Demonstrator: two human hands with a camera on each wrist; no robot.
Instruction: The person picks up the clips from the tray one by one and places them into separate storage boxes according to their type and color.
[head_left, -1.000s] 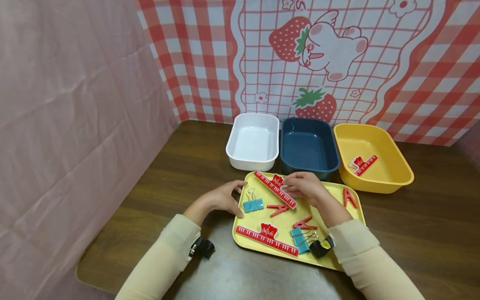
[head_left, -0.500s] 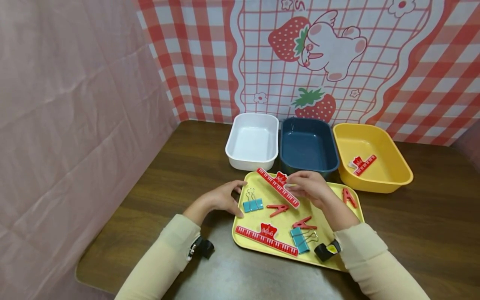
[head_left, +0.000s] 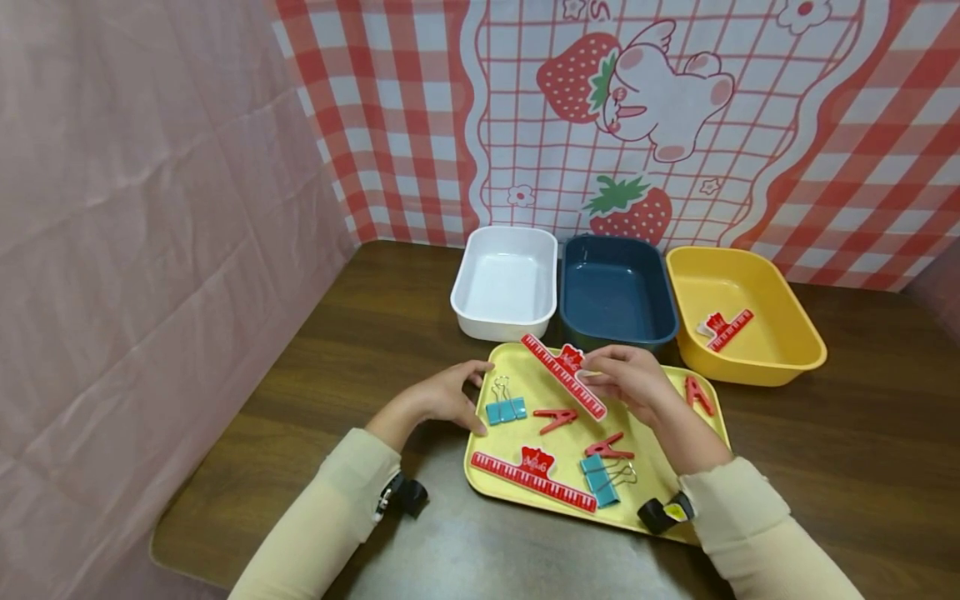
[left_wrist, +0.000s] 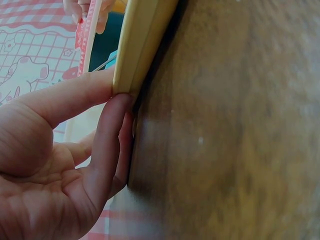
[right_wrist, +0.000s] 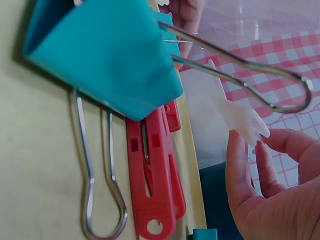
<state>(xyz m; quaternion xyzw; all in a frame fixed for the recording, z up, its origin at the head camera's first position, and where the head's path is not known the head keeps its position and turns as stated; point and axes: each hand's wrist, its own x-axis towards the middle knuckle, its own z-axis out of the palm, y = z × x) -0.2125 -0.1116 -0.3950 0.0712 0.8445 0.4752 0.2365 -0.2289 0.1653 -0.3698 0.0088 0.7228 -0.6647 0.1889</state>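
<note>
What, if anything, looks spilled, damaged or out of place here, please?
Nothing stands out: I see no spill or damage. The red clip slanting above the yellow tray is held in the right hand, and other clips lie at mixed angles.

A checked cloth hangs behind the wooden table.

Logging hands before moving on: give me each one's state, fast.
Left hand: open, touching the edge of the yellow tray.
Right hand: holding a red piano-key clip.

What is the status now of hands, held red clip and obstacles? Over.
Right hand pinches red clip over tray. Left hand touches tray's left edge. No obstacle seen above clip.
</note>
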